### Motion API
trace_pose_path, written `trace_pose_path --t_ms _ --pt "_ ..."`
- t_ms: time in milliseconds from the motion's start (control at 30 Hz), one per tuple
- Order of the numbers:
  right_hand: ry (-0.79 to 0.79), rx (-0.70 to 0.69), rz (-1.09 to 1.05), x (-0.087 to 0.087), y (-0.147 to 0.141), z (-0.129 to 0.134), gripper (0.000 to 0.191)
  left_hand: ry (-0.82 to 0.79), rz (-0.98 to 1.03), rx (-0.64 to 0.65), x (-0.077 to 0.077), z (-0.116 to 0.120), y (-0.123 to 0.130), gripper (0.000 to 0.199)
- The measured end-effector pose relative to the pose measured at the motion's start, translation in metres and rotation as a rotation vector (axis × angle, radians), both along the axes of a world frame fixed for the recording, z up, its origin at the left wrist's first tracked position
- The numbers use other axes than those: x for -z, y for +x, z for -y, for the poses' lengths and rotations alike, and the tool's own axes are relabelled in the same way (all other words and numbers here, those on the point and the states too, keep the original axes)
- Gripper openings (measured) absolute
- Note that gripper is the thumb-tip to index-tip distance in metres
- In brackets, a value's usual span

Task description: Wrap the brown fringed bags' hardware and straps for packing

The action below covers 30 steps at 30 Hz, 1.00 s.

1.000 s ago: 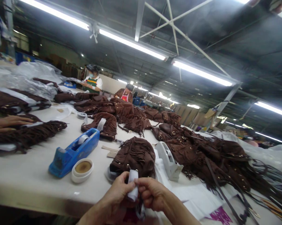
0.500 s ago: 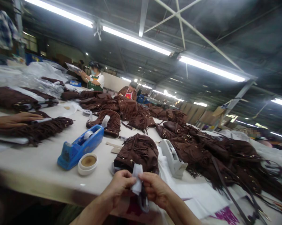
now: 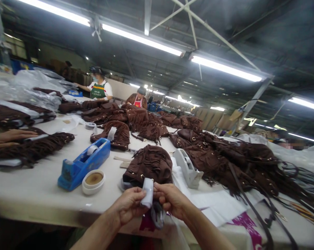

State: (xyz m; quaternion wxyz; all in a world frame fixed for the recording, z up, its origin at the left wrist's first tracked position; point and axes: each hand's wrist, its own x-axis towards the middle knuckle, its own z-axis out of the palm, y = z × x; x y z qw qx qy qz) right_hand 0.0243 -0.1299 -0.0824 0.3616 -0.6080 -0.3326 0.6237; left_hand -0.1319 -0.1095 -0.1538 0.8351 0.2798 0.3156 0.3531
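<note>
A brown fringed bag (image 3: 153, 165) lies at the table's near edge, in front of me. At its near side a small strip of white wrapping (image 3: 147, 193) is folded into a narrow band around something I cannot see. My left hand (image 3: 128, 205) pinches the wrapping's left side between thumb and fingers. At its upper right edge, my right hand (image 3: 172, 199) is closed, thumb and forefinger pinching the wrapping. Below the hands hangs a greyish loop (image 3: 158, 216), too blurred to identify.
A blue tape dispenser (image 3: 85, 163) and a round white tub (image 3: 93, 181) stand left of the bag, a grey tape dispenser (image 3: 188, 168) right. Brown bags (image 3: 224, 156) pile up at right. A co-worker's hand (image 3: 10, 139) rests on another bag; two people stand farther back.
The view has swung slightly right. My hands still grip the wrapping, which looks tighter and more rounded. The far person in the green apron has lowered the sheet held up before.
</note>
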Motion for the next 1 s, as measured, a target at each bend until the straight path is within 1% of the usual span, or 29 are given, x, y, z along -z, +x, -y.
trace_pose_path --t_ms 67,167,267,367,433,500,567,600,667,700,733,800,833,867,900,933,1000 --pt "0.029 0.011 0.037 0.004 -0.001 0.0 0.021 0.006 -0.02 -0.012 -0.001 0.001 0.002 0.045" --pt "0.045 0.019 0.092 0.012 -0.003 -0.004 0.017 0.025 -0.062 -0.048 -0.001 0.002 0.006 0.049" --pt "0.06 0.025 0.12 0.02 -0.009 -0.007 0.014 0.038 -0.099 -0.087 0.002 0.002 0.009 0.054" --pt "0.096 0.028 0.136 0.024 -0.015 -0.007 0.01 0.059 -0.129 -0.131 0.004 0.002 0.012 0.057" --pt "0.115 0.017 0.146 0.023 -0.019 -0.005 0.006 0.077 -0.146 -0.146 0.005 0.002 0.014 0.058" --pt "0.12 -0.014 0.152 0.016 -0.02 0.0 0.003 0.094 -0.16 -0.149 0.003 0.005 0.015 0.059" --pt "0.114 -0.068 0.14 0.005 -0.015 0.006 0.005 0.126 -0.196 -0.105 -0.001 0.007 0.011 0.056" --pt "0.12 -0.103 0.134 -0.001 -0.009 0.008 0.008 0.161 -0.235 -0.057 -0.004 0.009 0.006 0.052" --pt "0.172 -0.15 0.176 -0.012 0.01 0.013 0.018 0.285 -0.391 0.045 -0.012 0.009 -0.008 0.039" --pt "0.21 -0.144 0.235 -0.016 0.021 0.013 0.023 0.383 -0.5 0.049 -0.016 0.007 -0.017 0.032" --pt "0.255 -0.115 0.324 -0.017 0.033 0.013 0.026 0.505 -0.621 0.003 -0.021 0.004 -0.026 0.025" --pt "0.329 -0.017 0.527 -0.012 0.054 0.011 0.026 0.792 -0.858 -0.222 -0.029 -0.008 -0.041 0.009" --pt "0.35 0.028 0.603 -0.006 0.061 0.008 0.024 0.925 -0.966 -0.329 -0.032 -0.015 -0.046 0.015" --pt "0.367 0.058 0.651 0.001 0.066 0.006 0.022 1.029 -1.062 -0.387 -0.034 -0.024 -0.048 0.027" --pt "0.389 0.073 0.683 0.009 0.069 0.003 0.023 1.101 -1.14 -0.388 -0.036 -0.033 -0.048 0.038" --pt "0.416 0.08 0.71 0.016 0.069 0.001 0.026 1.136 -1.189 -0.339 -0.037 -0.041 -0.046 0.05" --pt "0.471 0.072 0.789 0.027 0.065 -0.004 0.043 1.141 -1.198 -0.184 -0.037 -0.055 -0.039 0.07"
